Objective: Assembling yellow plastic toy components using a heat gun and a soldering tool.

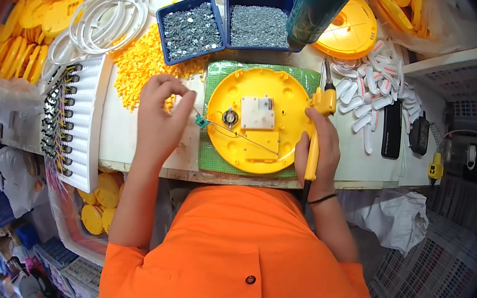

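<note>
1. Nearest me: orange shirt [243, 257] fills the 6 o'clock edge, both forearms run up from it to the tabletop [121, 134].
2. Right hand [317, 147], at about 3 o'clock of centre: grip wrapped closed round a yellow soldering iron [317, 129], tip pointing up toward 12, cord trailing down past the wrist.
3. Left hand [159, 112], about 9 o'clock of centre: fingers pinched shut on a thin wire; a small green component [201, 122] sits at its end, just beside the fingertips.
4. Between the hands: round yellow housing [254, 118], open side up, on a green mat [207, 157]. White square module [257, 112] near its middle; a thin wire runs across it.
5. At 10 o'clock of the housing: pile of small yellow parts [138, 65]. Left of that, a white tray of wired components [75, 123].
6. Far, 12 o'clock: two blue bins of small metal bits [224, 19], a teal tool [315, 9] hanging over them.
7. Far left: white rings [108, 23] and stacked yellow discs [28, 22]. Far right: white clips [365, 84].
</note>
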Demonstrator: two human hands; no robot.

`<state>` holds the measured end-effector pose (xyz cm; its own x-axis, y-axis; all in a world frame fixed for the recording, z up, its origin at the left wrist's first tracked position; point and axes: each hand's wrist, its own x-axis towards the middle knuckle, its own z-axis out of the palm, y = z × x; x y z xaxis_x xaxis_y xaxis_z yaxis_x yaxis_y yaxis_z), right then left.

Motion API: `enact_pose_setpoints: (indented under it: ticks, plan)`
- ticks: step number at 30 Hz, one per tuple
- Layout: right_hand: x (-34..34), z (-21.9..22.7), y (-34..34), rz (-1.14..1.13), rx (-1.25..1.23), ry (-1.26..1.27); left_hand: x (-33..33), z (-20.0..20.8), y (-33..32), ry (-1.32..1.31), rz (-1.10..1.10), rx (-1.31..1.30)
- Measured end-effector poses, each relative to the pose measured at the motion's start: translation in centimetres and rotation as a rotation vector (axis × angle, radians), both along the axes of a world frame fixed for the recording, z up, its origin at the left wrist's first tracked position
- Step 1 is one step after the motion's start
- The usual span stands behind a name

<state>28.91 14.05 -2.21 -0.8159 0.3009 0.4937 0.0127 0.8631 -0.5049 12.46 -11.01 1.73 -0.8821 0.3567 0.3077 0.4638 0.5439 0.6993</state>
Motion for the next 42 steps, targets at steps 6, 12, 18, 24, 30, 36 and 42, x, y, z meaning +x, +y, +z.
enact_pose_setpoints:
  ticks: [6, 12, 18, 24, 30, 36, 42]
  plan:
    - [2.5, 0.7, -0.8, 0.08, -0.054, 0.021, -0.5, 1.3, -3.1, -0.326, 0.093, 0.502]
    - [3.4, 3.2, 1.7, 0.173, -0.013, 0.077, 0.0, 3.6, -1.7, -0.349, -0.066, 0.636]
    - [4.9, 8.0, 1.9, -0.006, -0.596, 0.023, 2.7, 5.5, 2.4, -0.513, -0.273, 0.318]
    - [5.5, 7.2, 3.7, -0.029, -1.114, -0.017, 4.8, 3.5, 4.8, -0.416, -0.361, -0.019]
    - [6.0, 5.9, 3.9, 0.04, -1.182, -0.146, 5.4, 1.6, 5.5, -0.188, -0.361, -0.093]
    - [5.7, 6.1, 3.4, 0.131, -1.242, -0.144, 5.0, 1.0, 5.9, 0.121, -0.343, -0.195]
    - [5.5, 5.8, 3.3, 0.139, -1.242, -0.169, 4.8, 1.3, 5.9, 0.132, -0.359, -0.264]
